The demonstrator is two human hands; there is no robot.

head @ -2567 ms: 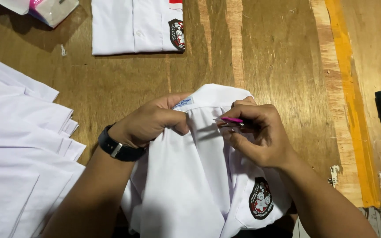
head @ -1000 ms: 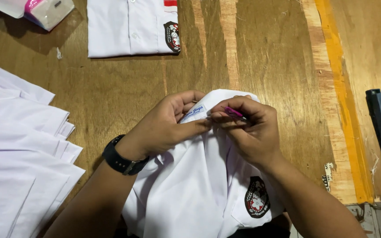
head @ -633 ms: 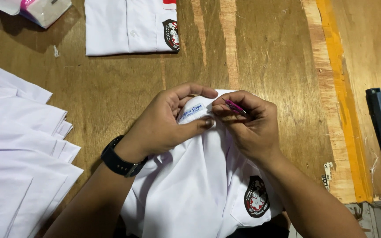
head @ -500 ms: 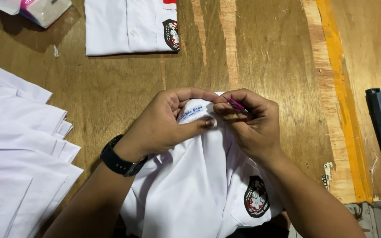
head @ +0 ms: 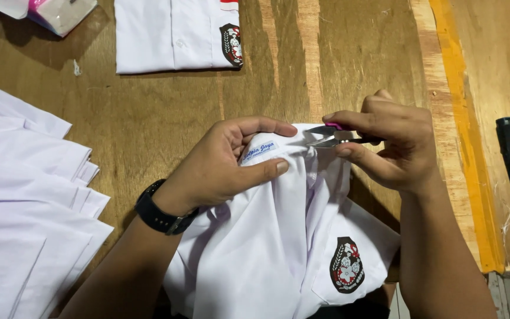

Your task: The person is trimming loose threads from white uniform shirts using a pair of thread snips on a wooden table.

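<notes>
Snips (head: 326,136) with a pink handle now sit pinched in the right hand (head: 394,147), blades open at the collar of the white shirt (head: 267,248), just right of centre frame. A moment ago that hand was huddled against the left hand (head: 225,168); it has since drawn rightward, so the blade tips show clear. Left hand grips the collar beside its small label (head: 259,150). Folded shirt (head: 175,35) lies upper centre, white stack (head: 25,201) at left.

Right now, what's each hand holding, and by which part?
Left hand pinches the white shirt at its collar, by the label. Right hand holds small thread snips by the handle, blades at the collar.
</notes>
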